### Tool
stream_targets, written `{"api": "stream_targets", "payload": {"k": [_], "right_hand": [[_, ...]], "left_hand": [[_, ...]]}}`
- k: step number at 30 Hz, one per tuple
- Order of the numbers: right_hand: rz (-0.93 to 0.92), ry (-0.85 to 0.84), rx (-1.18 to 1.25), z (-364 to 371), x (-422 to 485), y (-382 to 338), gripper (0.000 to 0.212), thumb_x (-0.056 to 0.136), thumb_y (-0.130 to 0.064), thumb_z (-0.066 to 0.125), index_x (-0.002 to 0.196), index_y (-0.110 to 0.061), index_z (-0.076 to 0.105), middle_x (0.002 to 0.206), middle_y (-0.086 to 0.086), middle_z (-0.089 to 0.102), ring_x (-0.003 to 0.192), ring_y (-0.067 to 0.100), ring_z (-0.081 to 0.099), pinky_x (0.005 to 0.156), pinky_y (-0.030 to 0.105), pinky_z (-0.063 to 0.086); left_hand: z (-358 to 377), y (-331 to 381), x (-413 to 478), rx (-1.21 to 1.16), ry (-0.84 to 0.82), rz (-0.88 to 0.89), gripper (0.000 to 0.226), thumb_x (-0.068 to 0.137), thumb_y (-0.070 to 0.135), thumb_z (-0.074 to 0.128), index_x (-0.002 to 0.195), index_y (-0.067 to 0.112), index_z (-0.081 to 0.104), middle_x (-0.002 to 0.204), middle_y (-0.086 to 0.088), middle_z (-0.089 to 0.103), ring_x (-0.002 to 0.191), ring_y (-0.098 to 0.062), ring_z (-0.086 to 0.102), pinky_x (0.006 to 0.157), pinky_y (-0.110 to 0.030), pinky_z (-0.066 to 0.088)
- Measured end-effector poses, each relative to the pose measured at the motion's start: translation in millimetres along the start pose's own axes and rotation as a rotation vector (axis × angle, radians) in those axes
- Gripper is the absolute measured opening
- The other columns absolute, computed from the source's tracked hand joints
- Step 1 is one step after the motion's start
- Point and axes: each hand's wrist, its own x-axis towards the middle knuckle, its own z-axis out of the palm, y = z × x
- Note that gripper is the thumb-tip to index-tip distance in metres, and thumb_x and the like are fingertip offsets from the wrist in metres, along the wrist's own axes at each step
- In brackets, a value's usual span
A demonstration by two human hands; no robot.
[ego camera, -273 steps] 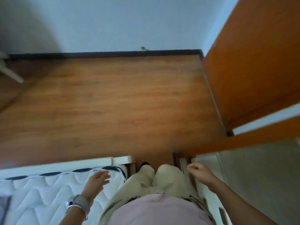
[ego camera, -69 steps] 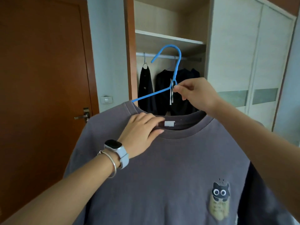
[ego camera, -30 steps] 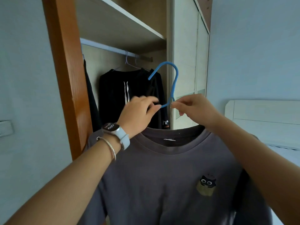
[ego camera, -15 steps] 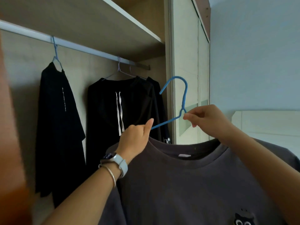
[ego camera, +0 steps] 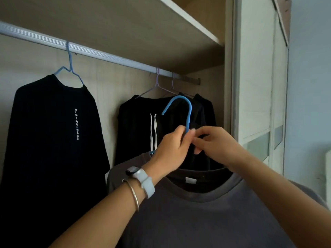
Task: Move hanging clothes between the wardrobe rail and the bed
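Observation:
A dark grey T-shirt (ego camera: 206, 217) hangs on a blue hanger (ego camera: 180, 106) that I hold up in front of the open wardrobe. My left hand (ego camera: 172, 149) grips the hanger's neck just under its hook. My right hand (ego camera: 215, 142) pinches the hanger at the same spot, fingertips meeting those of the left. The hook stands below and in front of the silver wardrobe rail (ego camera: 107, 55), apart from it. On the rail hang a black T-shirt with white lettering (ego camera: 53, 131) at the left and black garments (ego camera: 143, 131) behind my hands.
A wooden shelf (ego camera: 125, 24) runs just above the rail. The wardrobe's pale sliding door (ego camera: 258, 86) stands at the right. Between the lettered shirt and the other black garments a stretch of rail is bare. A pale blue wall (ego camera: 309, 86) lies further right.
My left hand has moved from the hanger's left arm up to its neck, joining the right hand. The view has come closer to the rail.

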Motion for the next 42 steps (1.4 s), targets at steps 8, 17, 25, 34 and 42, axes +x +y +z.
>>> {"api": "stream_targets", "payload": {"k": [8,17,25,34,42], "right_hand": [[-0.039,-0.161,-0.130,12.4,52.4,-7.5,0.020,0.091,-0.025,0.054,0.102,-0.012,0.063,0.099,0.007,0.070,0.079,0.012,0.061,0.077,0.026,0.050],[-0.190,-0.359,-0.196,12.9,102.8,49.4,0.025,0.092,-0.031,0.051,0.094,-0.015,0.070,0.093,-0.001,0.070,0.092,0.015,0.065,0.086,0.033,0.051],[-0.358,-0.364,0.058,30.1,161.4,47.7,0.037,0.096,-0.030,0.043,0.095,0.000,0.065,0.090,0.011,0.066,0.083,0.015,0.058,0.080,0.030,0.047],[-0.318,-0.297,0.354,46.0,212.0,1.8,0.040,0.094,-0.028,0.048,0.087,0.005,0.069,0.078,0.011,0.064,0.070,0.016,0.056,0.064,0.024,0.041],[-0.376,-0.218,0.376,63.8,232.3,-67.7,0.043,0.098,-0.030,0.038,0.088,0.005,0.063,0.073,0.012,0.056,0.075,0.021,0.050,0.046,0.017,0.030]], "left_hand": [[-26.3,-52.5,48.4,-0.013,0.077,-0.212,0.033,0.097,0.037,0.034,0.074,0.021,0.051,0.065,0.010,0.046,0.064,-0.007,0.047,0.057,-0.019,0.035],[-35.6,-109.2,104.4,0.072,0.250,-0.331,0.037,0.098,0.034,0.032,0.064,0.024,0.043,0.065,0.002,0.047,0.060,-0.009,0.045,0.055,-0.017,0.036],[-36.9,-120.4,148.9,0.141,0.426,-0.423,0.036,0.099,0.034,0.030,0.085,0.013,0.055,0.074,-0.001,0.054,0.080,-0.018,0.054,0.070,-0.023,0.037],[-67.3,-103.2,154.7,0.229,0.382,-0.531,0.032,0.096,0.039,0.036,0.114,0.022,0.056,0.118,0.000,0.058,0.114,-0.021,0.051,0.102,-0.036,0.037],[-108.1,-70.3,172.0,-0.067,0.504,-0.567,0.021,0.092,0.011,0.048,0.073,0.010,0.056,0.074,-0.007,0.057,0.067,-0.016,0.054,0.060,-0.021,0.045]]}}
